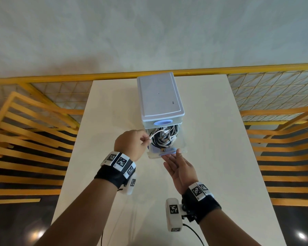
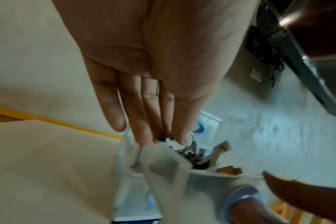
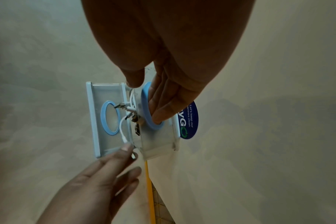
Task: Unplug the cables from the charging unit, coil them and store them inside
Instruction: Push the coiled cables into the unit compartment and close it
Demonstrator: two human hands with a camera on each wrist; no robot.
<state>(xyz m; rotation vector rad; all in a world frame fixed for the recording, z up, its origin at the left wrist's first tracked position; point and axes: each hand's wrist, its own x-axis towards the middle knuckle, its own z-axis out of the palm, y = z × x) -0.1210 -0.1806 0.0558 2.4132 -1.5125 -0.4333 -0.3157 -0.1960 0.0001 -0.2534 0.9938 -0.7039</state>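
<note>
A white drawer unit (image 1: 160, 96) stands on the table, its lower clear drawer (image 1: 183, 148) pulled out toward me. Inside lies a tangle of black and white cables (image 1: 167, 139). My left hand (image 1: 146, 139) is at the drawer's left edge and pinches the end of a white cable (image 1: 154, 134) that arcs over the tangle; the same cable (image 3: 122, 128) shows in the right wrist view. My right hand (image 1: 171, 155) holds the drawer front, fingers (image 3: 159, 109) inside its blue ring handle (image 3: 144, 104), thumb on the rim. The left wrist view is blurred.
The white table (image 1: 212, 166) reaches toward me on both sides of the unit. A yellow railing (image 1: 43, 79) with wire mesh runs behind it, and yellow slatted frames (image 1: 25, 139) flank it. A blue round sticker (image 3: 191, 121) lies beneath the unit.
</note>
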